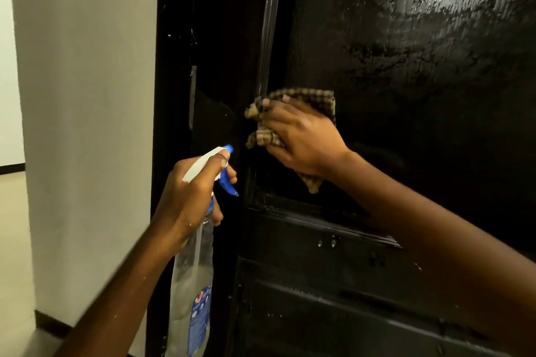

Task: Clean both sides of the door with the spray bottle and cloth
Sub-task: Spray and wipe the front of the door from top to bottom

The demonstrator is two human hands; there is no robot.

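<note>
A glossy black panelled door [406,72] fills the right of the head view, its upper panel streaked with wet marks. My right hand [301,139] presses a brown checked cloth [316,98] flat against the door near the panel's left moulding. My left hand [191,197] grips the neck of a clear spray bottle [191,284] with a white head and blue trigger, held low and left of the cloth, its nozzle pointing at the door. One finger lies along the top of the spray head.
The black door frame [174,66] stands left of the door, beside a white wall [87,95] with a dark skirting board [49,324]. A pale floor [14,240] shows at the far left. Two small screws [326,242] sit on the door's middle rail.
</note>
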